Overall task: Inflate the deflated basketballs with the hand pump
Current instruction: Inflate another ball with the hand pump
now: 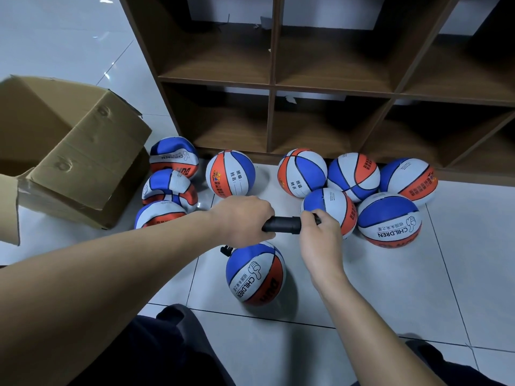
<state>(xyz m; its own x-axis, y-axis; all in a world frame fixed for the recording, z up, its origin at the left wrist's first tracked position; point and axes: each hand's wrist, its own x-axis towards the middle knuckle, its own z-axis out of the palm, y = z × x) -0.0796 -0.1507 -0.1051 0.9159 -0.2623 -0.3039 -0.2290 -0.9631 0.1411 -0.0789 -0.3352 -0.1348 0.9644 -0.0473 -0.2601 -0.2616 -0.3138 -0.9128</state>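
A black hand pump (282, 225) lies level above the floor between both hands. My left hand (242, 218) grips its barrel end. My right hand (320, 232) grips its handle end, pushed close to the barrel. Below the hands sits a round blue, white and orange basketball (255, 274); a black hose piece (226, 250) shows at its top left. Three dented, flat basketballs (170, 188) are stacked at the left. Several round balls (354, 176) cluster at the right, and one more (230, 173) stands in the middle.
An open cardboard box (69, 151) lies on the tiled floor at the left. A brown cubby shelf (328, 87) with empty compartments stands behind the balls. My dark-trousered knees (172, 344) fill the bottom edge.
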